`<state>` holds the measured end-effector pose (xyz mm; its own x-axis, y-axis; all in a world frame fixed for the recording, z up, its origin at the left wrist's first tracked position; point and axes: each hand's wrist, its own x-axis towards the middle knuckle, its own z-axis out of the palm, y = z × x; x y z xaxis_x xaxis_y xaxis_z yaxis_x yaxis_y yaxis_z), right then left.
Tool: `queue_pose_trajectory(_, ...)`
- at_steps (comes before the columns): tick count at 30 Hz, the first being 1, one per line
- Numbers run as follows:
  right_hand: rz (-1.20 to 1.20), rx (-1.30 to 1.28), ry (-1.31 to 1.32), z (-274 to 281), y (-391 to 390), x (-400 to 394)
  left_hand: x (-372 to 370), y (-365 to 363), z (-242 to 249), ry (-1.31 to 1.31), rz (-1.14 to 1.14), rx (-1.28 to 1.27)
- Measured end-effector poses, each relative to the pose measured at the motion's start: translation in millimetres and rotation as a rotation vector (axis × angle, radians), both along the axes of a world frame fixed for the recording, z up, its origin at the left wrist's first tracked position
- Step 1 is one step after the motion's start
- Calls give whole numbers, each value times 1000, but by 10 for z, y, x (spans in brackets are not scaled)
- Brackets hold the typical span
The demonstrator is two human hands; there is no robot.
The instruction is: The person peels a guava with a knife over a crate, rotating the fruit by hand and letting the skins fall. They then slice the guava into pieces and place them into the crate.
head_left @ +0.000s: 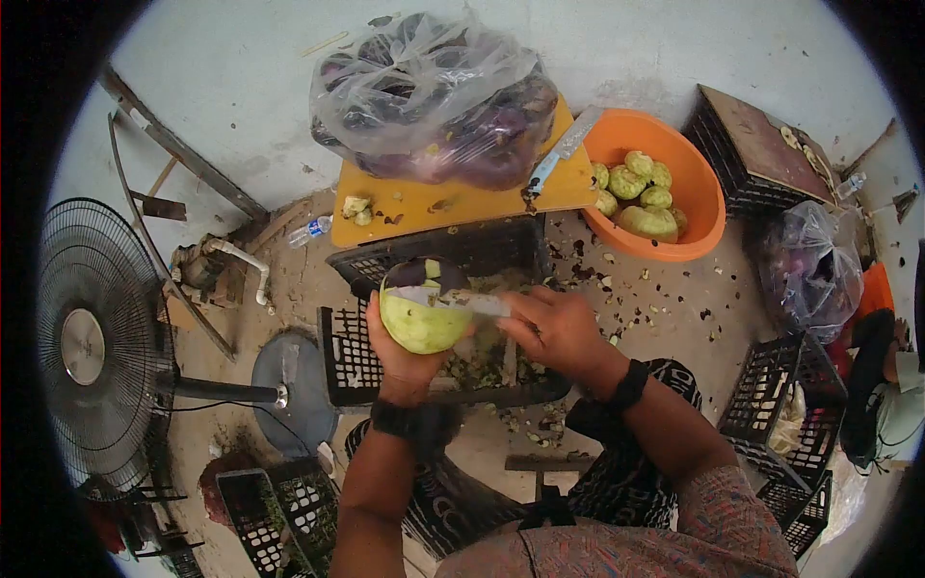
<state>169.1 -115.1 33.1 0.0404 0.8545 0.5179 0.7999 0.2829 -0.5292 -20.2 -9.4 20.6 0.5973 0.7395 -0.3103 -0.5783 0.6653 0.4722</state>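
My left hand cups a round eggplant from below. Its lower part is peeled to pale green, while dark purple skin stays on the top. In my right hand is a knife, its blade lying across the eggplant at the edge of the purple skin. Both hands are over a black plastic crate with peelings in it. Just beyond stands a yellow board, bearing a clear bag of purple eggplants and a second knife.
An orange tub at the right holds several peeled eggplants. Peel scraps litter the floor. A standing fan is at the left. Black crates and another filled plastic bag stand at the right. A water bottle lies near the board.
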Motion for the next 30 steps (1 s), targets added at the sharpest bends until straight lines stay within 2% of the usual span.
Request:
queue_pose_trajectory(13,-15,13,-31,72,47,-32,45,-52,-80,57,22,-37)
queue_pose_trajectory(17,-28,-6,-31,50,79,-35,44,-32,-226,28,-12,7)
queue_pose_trajectory(23,-32,52,11,21,108,-52,56,-60,-173,9,-43,3)
queue_pose_trajectory(30,-33,0,26,28,94,-21,89,-72,-182,-25,-76,-9)
